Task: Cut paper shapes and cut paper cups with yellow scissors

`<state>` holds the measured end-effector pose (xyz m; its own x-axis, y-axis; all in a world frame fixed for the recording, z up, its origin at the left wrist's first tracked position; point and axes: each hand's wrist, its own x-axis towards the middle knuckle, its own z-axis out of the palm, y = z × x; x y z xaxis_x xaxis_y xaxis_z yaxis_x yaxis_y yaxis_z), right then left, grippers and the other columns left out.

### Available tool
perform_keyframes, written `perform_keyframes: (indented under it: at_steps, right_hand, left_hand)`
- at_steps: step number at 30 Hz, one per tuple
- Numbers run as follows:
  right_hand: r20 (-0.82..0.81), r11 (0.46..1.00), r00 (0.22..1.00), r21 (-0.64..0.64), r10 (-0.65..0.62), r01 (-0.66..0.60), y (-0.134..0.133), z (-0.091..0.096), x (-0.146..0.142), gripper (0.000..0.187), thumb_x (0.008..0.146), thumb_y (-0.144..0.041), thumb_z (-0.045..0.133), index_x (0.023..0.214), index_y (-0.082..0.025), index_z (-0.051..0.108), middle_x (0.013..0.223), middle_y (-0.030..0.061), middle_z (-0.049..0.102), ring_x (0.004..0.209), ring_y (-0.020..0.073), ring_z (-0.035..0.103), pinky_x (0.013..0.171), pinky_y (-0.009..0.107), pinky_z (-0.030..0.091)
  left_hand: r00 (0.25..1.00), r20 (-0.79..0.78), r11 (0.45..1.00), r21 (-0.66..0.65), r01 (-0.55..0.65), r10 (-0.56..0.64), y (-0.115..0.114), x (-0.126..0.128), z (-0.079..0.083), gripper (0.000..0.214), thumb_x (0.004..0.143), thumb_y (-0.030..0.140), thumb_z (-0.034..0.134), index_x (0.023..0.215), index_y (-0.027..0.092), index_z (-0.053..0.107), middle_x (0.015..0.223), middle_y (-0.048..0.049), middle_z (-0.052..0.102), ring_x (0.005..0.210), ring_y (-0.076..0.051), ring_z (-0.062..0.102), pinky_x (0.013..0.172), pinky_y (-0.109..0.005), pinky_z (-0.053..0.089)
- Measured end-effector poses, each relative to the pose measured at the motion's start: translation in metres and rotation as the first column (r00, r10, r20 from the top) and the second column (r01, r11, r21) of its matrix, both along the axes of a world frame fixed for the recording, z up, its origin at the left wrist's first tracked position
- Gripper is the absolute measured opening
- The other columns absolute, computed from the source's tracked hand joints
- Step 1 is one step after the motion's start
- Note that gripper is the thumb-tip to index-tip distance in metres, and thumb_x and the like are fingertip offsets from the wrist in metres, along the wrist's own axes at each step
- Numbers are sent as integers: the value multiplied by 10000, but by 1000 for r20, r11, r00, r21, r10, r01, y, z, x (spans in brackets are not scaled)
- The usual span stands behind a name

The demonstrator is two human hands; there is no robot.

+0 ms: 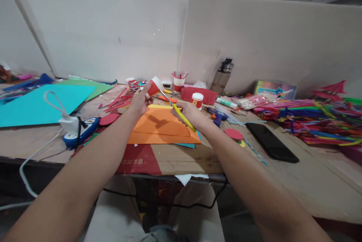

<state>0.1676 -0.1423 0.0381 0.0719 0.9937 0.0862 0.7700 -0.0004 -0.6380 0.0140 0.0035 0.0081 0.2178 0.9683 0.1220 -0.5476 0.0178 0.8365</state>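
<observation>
My left hand (140, 100) is closed around a red and white paper cup (153, 88), tilted above the table. In my right hand (189, 113) is a pair of yellow-handled scissors (183, 116), its blades pointing up and left to the cup's rim. Whether the blades touch or cut the cup I cannot make out. Below both hands lie stacked orange paper sheets (161, 123), with yellow and blue edges peeking out. Just beyond my right hand stands another red and white cup (197, 101).
Left are a turquoise sheet (48, 104) and a blue power strip (82, 132) with a white plug. A dark bottle (221, 78) stands by the wall. Right are a glue gun (219, 117), red paper discs (233, 134), a black phone (271, 142) and colourful pipe cleaners (319, 117).
</observation>
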Motion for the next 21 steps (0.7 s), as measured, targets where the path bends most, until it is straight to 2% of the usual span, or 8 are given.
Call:
perform_keyframes:
  at_steps: [4, 9, 16, 21]
  right_hand:
    - [23, 998, 998, 20, 51, -51, 0, -2, 1, 310, 849, -445, 587, 943, -159, 663, 617, 1, 590, 503, 86, 513, 505, 184, 374]
    - [-29, 996, 996, -24, 80, -81, -1, -2, 2, 338, 834, -468, 614, 986, -168, 643, 681, 0, 608, 560, 89, 543, 500, 169, 364]
    - [-177, 980, 976, -130, 129, -153, 1, -5, 3, 298, 907, -423, 545, 1063, -172, 586, 587, -53, 507, 475, 62, 444, 478, 165, 362]
    - [-148, 980, 975, -93, 163, -178, -4, -3, 3, 333, 867, -510, 579, 969, -193, 589, 633, -37, 545, 519, 73, 465, 538, 184, 428]
  left_hand:
    - [999, -8, 999, 24, -46, 47, -2, -1, 2, 513, 551, 537, 810, 796, 184, 529, 672, 0, 627, 445, -63, 504, 397, -192, 292]
    - [997, -3, 996, 59, -72, 73, 1, -4, 2, 485, 556, 520, 813, 802, 186, 563, 706, -12, 639, 497, -74, 543, 401, -196, 295]
    - [984, -45, 976, 145, -164, 172, 5, -5, 0, 484, 538, 540, 810, 723, 180, 545, 606, 21, 582, 445, -60, 494, 379, -184, 289]
    - [977, -11, 974, 76, -212, 213, 15, -15, 1, 506, 549, 581, 787, 725, 197, 511, 526, 51, 519, 400, -56, 461, 350, -181, 243]
